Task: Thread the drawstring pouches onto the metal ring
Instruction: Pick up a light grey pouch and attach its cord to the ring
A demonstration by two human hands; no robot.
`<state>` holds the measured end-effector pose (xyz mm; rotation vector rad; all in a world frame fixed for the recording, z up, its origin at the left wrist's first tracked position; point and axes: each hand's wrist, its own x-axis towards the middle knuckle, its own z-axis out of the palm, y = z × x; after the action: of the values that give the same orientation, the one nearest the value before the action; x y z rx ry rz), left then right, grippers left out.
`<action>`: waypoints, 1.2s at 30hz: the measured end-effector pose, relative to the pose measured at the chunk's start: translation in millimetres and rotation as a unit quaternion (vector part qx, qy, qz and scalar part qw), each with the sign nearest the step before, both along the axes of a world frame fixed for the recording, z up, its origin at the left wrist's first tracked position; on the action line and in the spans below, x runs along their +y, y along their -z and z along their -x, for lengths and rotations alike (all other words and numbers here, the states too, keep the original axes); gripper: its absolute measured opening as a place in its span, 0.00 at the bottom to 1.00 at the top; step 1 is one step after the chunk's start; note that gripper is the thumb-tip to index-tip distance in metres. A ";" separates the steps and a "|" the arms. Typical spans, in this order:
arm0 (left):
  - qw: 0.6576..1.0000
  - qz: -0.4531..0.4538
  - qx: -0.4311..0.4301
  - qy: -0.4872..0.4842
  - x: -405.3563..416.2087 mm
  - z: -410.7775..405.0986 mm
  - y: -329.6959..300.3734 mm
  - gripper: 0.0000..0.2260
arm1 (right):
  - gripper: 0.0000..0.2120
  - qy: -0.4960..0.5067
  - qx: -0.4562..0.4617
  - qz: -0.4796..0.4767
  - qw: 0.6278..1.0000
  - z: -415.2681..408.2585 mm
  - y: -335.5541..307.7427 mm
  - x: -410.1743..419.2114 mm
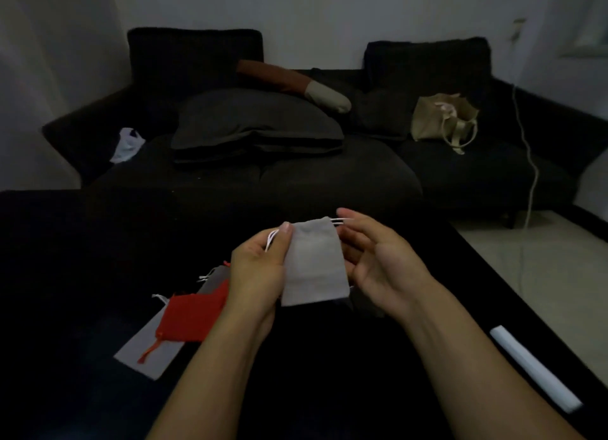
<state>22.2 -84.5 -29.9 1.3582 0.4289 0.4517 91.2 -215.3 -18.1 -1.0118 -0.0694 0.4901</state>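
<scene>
A grey drawstring pouch hangs upright between my hands above the black table. My left hand grips its left edge, thumb on the front, with white cord loops showing by the thumb. My right hand pinches the white cords that stick out at the pouch's top right corner. On the table to the left lie a red pouch with a red cord and other grey pouches under it. I see no metal ring in this dim view.
A white tube-like object lies near the table's right edge. Behind the table stands a dark sofa with cushions, a beige bag and a white plastic bag. A white cable hangs at the right.
</scene>
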 end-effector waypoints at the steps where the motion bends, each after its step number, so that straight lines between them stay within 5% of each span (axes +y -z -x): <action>1: 1.000 -0.011 -0.005 0.008 -3.7 -2.1 -0.8 0.10 | 0.09 0.006 -0.014 -0.005 1.000 -1.3 0.1 -3.2; 7: 0.992 -0.116 -0.040 0.040 -7.3 -4.3 0.3 0.13 | 0.10 0.045 -0.025 -0.052 0.997 -7.1 1.7 -6.6; 12: 0.994 -0.093 -0.052 0.009 5.0 -3.0 -7.3 0.17 | 0.08 0.027 0.043 -0.106 0.993 -11.5 1.5 -6.1; 16: 0.994 0.088 -0.065 -0.016 10.5 -10.5 -6.0 0.15 | 0.08 0.016 0.085 -0.144 0.986 -9.7 -1.2 -1.9; 20: 0.953 0.288 -0.088 0.031 9.1 -10.0 -6.8 0.13 | 0.08 0.005 0.101 -0.165 0.981 -6.2 2.6 5.9; 24: 0.922 0.371 -0.113 -0.027 24.3 -8.9 -4.2 0.14 | 0.10 0.038 0.072 -0.142 0.987 -12.2 3.4 7.0; 29: 0.921 0.357 -0.152 -0.046 31.9 -9.9 -5.6 0.16 | 0.11 0.093 -0.026 -0.129 0.987 -9.6 0.9 11.0; 36: 0.970 0.160 -0.173 0.051 11.1 -10.6 -6.9 0.08 | 0.12 0.060 -0.057 -0.090 0.992 -1.5 3.2 10.5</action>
<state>32.8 -73.4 -23.0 0.9593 0.1337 0.4997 92.7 -204.8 -21.3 -0.8608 -0.1513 0.3092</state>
